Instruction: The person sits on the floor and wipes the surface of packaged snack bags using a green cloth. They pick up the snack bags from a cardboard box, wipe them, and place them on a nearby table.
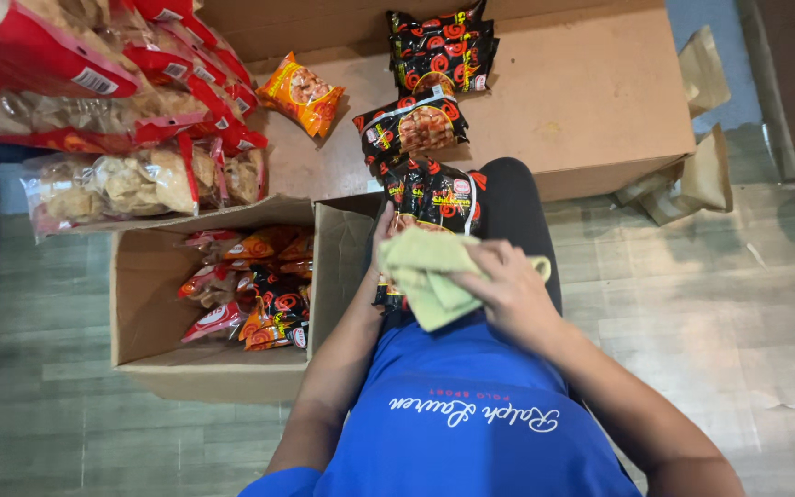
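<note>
**Packet wiped clean on the lap**

Packet (434, 195), black with red-orange swirls, lies on the person's lap, just in front of the open box (144, 276), and it is the landmark for everything else. Beyond it a closed carton (591, 101) serves as a table for three more black packets (442, 44) and an orange one (301, 92). Left of it and further off, clear bags of crackers (112, 179) are stacked above the box, which holds mixed orange and black packets. Right of it, brown paper scraps (697, 175) lie on the floor.

A green cloth (425, 271) covers the packet's near end. The right hand (512, 290) is closed over the cloth, pressing it down. The left hand (381, 241) grips the packet's left edge, fingers mostly hidden behind the cloth.

To wipe well, it seems best to keep the left hand steadying the packet flat, stroke along its length with light pressure so the contents are not crushed, then turn it for the other face.
</note>
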